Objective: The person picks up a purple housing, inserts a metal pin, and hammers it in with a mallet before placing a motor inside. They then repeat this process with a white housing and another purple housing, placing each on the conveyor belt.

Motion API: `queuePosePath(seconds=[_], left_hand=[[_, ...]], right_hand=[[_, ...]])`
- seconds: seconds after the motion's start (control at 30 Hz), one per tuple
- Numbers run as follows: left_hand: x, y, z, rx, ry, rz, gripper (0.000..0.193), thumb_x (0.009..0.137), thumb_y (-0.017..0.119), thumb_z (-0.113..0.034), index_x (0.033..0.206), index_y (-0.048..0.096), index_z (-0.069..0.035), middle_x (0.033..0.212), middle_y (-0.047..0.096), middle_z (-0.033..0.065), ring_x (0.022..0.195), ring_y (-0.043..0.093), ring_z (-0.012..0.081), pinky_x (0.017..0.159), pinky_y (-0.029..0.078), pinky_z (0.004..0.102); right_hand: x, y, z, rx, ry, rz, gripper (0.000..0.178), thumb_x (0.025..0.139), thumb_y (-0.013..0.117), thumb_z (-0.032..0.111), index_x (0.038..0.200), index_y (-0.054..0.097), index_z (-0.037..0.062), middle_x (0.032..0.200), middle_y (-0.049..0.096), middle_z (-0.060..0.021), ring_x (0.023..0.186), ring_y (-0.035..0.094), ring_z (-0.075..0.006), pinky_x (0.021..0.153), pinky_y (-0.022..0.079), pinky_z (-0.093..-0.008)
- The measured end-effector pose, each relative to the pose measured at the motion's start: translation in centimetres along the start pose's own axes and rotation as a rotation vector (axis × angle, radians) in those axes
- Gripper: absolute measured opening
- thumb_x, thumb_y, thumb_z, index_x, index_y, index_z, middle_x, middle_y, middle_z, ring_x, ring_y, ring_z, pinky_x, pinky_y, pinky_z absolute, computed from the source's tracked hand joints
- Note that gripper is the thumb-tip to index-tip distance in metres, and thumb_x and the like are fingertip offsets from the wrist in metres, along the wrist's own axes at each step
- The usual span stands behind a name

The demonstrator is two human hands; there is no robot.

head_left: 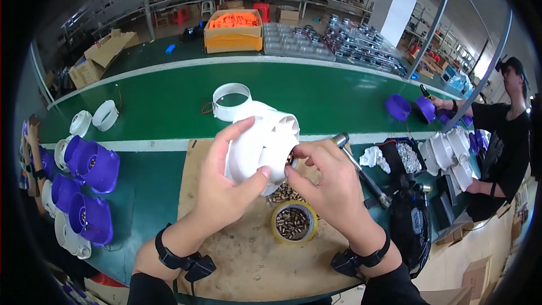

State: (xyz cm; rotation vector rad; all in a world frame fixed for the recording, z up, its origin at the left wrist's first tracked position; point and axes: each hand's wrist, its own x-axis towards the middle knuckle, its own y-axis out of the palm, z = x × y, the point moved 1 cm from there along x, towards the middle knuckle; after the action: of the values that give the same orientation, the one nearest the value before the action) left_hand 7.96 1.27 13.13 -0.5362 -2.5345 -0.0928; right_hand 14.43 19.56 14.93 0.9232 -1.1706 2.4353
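A white plastic housing (265, 141) with curved openings is held up over a brown board (237, 268). My left hand (228, 178) is closed around its left side, thumb across the lower face. At its right edge, the thumb and fingers of my right hand (333, 183) are pinched by an opening where a bit of brassy metal shows; what they grip is mostly hidden. Just below lie loose small metal cylinders (282, 195). A yellowish tape roll (275, 226) stands on the board with many such cylinders inside. Behind the housing, a white ring (219, 114) with a red wire rests on the green surface.
Purple housings (104, 169) and white ones (73, 240) are stacked at left. To the right are a long metal tool (370, 181), a black mesh bag (409, 231) and a black tray (419, 152). A co-worker (502, 130) stands at right; an orange-filled carton (234, 42) is behind.
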Motion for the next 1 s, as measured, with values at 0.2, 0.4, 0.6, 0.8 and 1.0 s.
queuePosePath(seconds=[0.2,0.4,0.6,0.8,1.0], left_hand=[[0.1,0.2,-0.5,0.006,-0.034,0.006,0.065,0.083,0.068,-0.001,0.143,0.043,-0.002,0.135,0.052,0.0122,0.125,0.051,0.0196,0.104,0.043,0.0355],[0.4,0.0,0.0,0.039,-0.039,0.008,0.065,0.083,0.069,0.0,0.143,0.043,-0.003,0.133,0.053,0.0112,0.123,0.052,0.0188,0.103,0.044,0.0351],[0.4,0.3,0.7,-0.067,-0.068,0.0,0.064,0.083,0.068,0.001,0.141,0.044,-0.004,0.132,0.054,0.011,0.122,0.053,0.0183,0.101,0.045,0.0341],[0.4,-0.3,1.6,-0.087,-0.086,-0.002,0.063,0.083,0.069,0.001,0.141,0.044,-0.005,0.131,0.054,0.0103,0.12,0.053,0.0171,0.1,0.046,0.0328],[0.8,-0.6,2.5,-0.189,-0.133,-0.017,0.062,0.084,0.069,0.001,0.14,0.043,-0.003,0.131,0.054,0.0107,0.121,0.053,0.0183,0.101,0.046,0.0338]], right_hand=[[0.4,0.1,-0.6,0.043,-0.018,-0.009,0.027,0.075,0.077,0.008,0.099,0.066,-0.0005,0.093,0.067,-0.0145,0.083,0.066,-0.0312,0.07,0.052,-0.0387],[0.5,0.5,-0.8,0.017,-0.009,-0.011,0.026,0.074,0.078,0.01,0.095,0.066,0.0005,0.088,0.067,-0.0134,0.08,0.066,-0.0304,0.069,0.052,-0.0382],[0.7,0.4,-1.3,-0.011,-0.057,-0.029,0.025,0.072,0.079,0.011,0.091,0.066,0.002,0.086,0.067,-0.011,0.076,0.066,-0.0278,0.063,0.05,-0.0362],[0.5,1.3,-1.4,0.012,0.03,-0.001,0.024,0.07,0.08,0.011,0.089,0.066,0.0036,0.082,0.066,-0.0079,0.073,0.064,-0.0227,0.064,0.049,-0.0355],[0.4,1.5,-1.4,0.047,0.048,-0.014,0.029,0.074,0.081,0.015,0.094,0.066,0.0006,0.086,0.066,-0.0108,0.076,0.063,-0.024,0.067,0.05,-0.0358]])
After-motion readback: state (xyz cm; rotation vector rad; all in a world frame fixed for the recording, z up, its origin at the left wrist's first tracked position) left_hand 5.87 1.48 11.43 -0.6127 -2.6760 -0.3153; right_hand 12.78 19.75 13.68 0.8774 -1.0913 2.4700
